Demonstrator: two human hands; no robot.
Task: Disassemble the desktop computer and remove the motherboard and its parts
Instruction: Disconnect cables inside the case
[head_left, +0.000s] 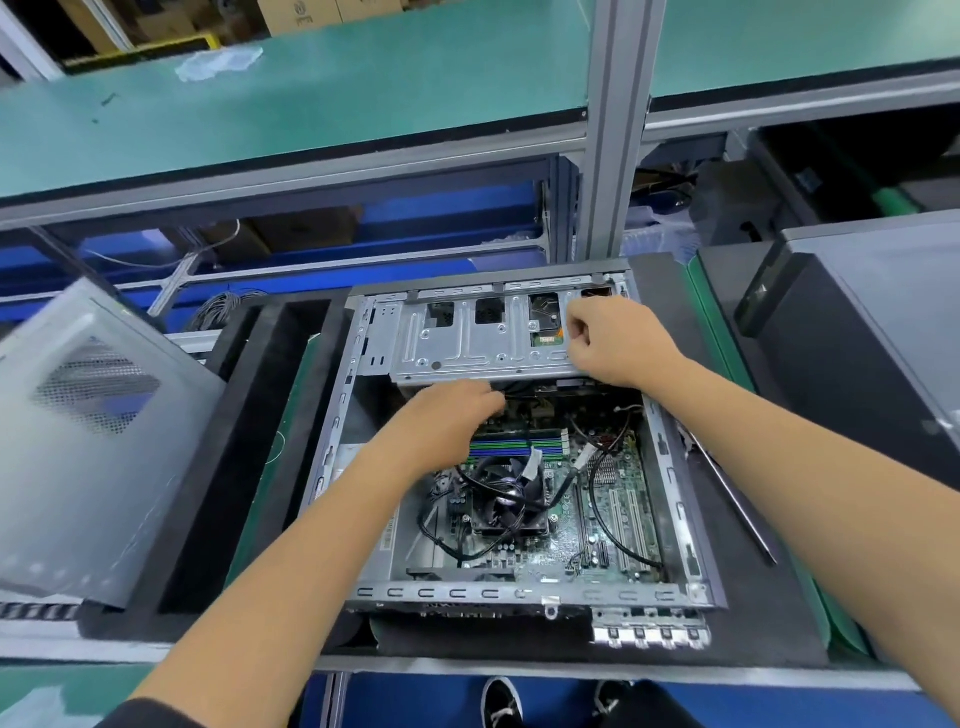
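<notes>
**benchrat:** Right hand (605, 340) is curled up on the far right end of the metal drive cage (467, 338), fingers bent around its edge or something small there, can't tell exactly what it's pinching. Left hand (449, 415) is reaching in under the cage's near edge, just above the memory sticks (519, 447); fingertips are blurred and hidden, so no idea whether it's got hold of anything.

**solderjoe:** And the board?

**benchrat:** Motherboard (613, 499) is lying flat in the bottom of the open computer case (680, 499), which sits on the table (810, 623). Fan (511, 499) is in the middle, black cables (602, 499) looped right over it.

**solderjoe:** I'd guess the cage is the stiff bit, thin sheet steel, light but sharp on the edges. Grab it by the folded rims.

**benchrat:** Yeah. The board's the fragile one, probably flexes if you lift one corner. I'd hold it by bare edges or the fan block, never the chips. Cables are soft, pull the plugs, not the wires.

**solderjoe:** Side panel (98, 441) is leaning off to the left, screwdriver (737, 493) right beside the case.
</notes>
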